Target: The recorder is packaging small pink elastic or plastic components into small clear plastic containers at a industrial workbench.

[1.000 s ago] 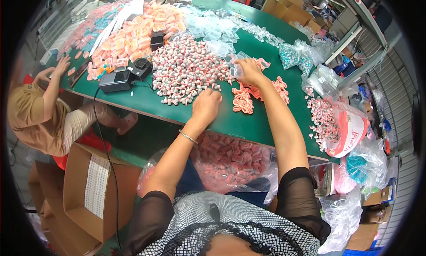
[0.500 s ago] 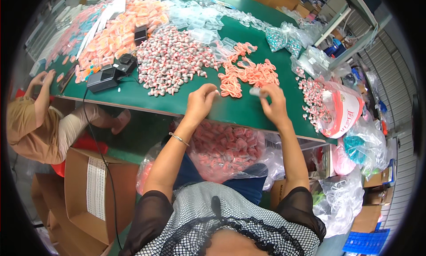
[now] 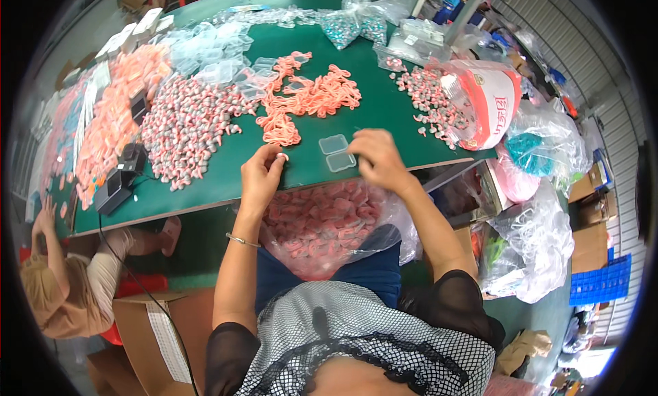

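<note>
Head view: both hands (image 3: 264,173) (image 3: 375,159) at table edge (image 3: 205,207).

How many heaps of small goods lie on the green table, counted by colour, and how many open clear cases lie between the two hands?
Grey-and-pink heap: 1
Orange heaps: 2, one of cords and one at the far left
Pink-and-white heap: 1
Open clear case: 1, between the left hand and the right hand
Total: 5
</note>
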A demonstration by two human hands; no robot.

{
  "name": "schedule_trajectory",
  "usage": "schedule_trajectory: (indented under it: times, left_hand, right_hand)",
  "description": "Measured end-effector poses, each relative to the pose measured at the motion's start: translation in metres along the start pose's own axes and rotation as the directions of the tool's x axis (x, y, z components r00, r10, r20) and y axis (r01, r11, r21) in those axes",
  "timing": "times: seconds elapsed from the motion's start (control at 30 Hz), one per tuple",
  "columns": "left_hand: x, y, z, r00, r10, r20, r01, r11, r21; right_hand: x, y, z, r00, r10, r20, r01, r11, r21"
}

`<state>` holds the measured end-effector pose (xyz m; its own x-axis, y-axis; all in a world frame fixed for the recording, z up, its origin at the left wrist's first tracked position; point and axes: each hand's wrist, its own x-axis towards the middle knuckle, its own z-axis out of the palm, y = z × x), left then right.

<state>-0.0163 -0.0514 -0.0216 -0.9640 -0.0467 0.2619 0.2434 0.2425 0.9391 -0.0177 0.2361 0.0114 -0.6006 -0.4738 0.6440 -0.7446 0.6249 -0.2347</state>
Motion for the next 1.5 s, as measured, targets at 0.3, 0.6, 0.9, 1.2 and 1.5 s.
schedule_trajectory:
  times: [0.3, 0.6, 0.9, 1.2, 1.5]
  left_hand:
    - [-0.007, 0.009, 0.004, 0.996, 0.086, -0.001, -0.084, 0.986, 0.146]
    - [-0.02, 0.029, 0.045, 0.992, 0.121, 0.045, -0.121, 0.993, 0.003]
    - [-0.023, 0.033, 0.085, 0.942, 0.335, 0.001, -0.309, 0.868, 0.389]
    - [-0.023, 0.03, 0.08, 0.931, 0.36, 0.054, -0.346, 0.829, 0.439]
    - [-0.02, 0.034, 0.072, 0.924, 0.324, 0.201, -0.381, 0.771, 0.511]
  right_hand:
    - [-0.021, 0.133, -0.049, 0.896, 0.401, -0.192, -0.362, 0.407, -0.839]
    - [0.0, 0.007, -0.016, 0.91, 0.412, -0.032, -0.412, 0.911, 0.002]
    - [-0.01, -0.036, 0.018, 0.947, 0.306, -0.095, -0.313, 0.948, -0.064]
    - [-0.008, -0.029, 0.024, 0.96, 0.262, -0.103, -0.268, 0.961, -0.06]
    - [-0.007, -0.034, 0.013, 0.977, 0.211, -0.031, -0.213, 0.969, -0.122]
